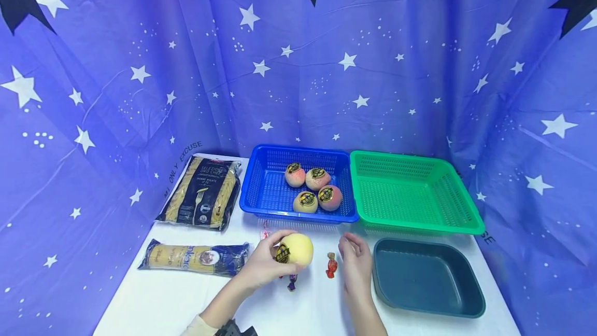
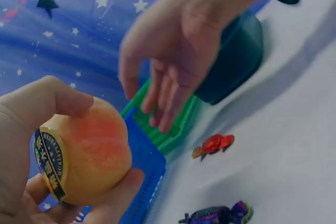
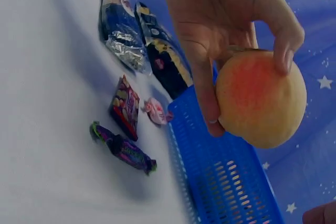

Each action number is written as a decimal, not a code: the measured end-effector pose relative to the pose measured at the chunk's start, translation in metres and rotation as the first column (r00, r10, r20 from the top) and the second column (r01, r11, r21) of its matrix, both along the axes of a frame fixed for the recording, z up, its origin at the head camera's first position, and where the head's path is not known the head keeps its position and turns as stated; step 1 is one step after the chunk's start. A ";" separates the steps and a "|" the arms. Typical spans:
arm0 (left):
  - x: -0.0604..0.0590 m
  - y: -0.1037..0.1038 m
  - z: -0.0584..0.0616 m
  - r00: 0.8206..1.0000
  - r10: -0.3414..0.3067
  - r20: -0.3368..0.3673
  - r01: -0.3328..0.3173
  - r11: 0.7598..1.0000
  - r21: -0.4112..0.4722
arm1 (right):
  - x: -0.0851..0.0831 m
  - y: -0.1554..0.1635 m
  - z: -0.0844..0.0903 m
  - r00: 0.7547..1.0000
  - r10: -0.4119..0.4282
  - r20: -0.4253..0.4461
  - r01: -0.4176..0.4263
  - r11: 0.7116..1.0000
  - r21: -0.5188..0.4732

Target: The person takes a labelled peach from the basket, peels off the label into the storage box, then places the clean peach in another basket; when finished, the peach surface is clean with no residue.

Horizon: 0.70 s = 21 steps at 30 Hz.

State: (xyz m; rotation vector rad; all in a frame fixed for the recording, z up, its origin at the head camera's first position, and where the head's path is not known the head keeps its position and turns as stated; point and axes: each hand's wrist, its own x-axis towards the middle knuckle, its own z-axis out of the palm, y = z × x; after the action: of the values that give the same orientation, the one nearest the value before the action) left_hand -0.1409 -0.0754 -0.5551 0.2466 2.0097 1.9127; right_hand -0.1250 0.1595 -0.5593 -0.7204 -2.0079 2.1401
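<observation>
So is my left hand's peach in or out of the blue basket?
Out: the left hand holds the peach in front of the blue basket.

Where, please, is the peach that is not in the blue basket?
In the head view, the peach is low near the middle, held in the left hand, on the near side of the blue basket.
</observation>
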 end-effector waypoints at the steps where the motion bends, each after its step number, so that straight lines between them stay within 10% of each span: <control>1: 0.001 0.000 0.000 0.999 0.008 -0.043 -0.010 0.999 -0.031 | 0.001 -0.001 0.003 1.000 -0.001 -0.007 0.001 1.000 0.007; 12: 0.013 0.007 0.000 0.948 0.121 -0.294 -0.169 0.975 -0.144 | 0.010 -0.005 0.031 0.961 0.184 -0.208 -0.121 0.952 0.283; 21: 0.020 0.011 0.008 0.815 0.071 -0.575 -0.266 0.927 -0.263 | 0.018 -0.007 0.043 0.755 0.546 -0.364 -0.161 0.692 0.704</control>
State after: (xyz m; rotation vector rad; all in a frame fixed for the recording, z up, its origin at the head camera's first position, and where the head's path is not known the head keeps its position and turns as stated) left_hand -0.1213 -0.0642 -0.5467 0.6126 2.7902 1.6795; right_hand -0.1069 0.1521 -0.5165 0.4190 -2.3994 1.3428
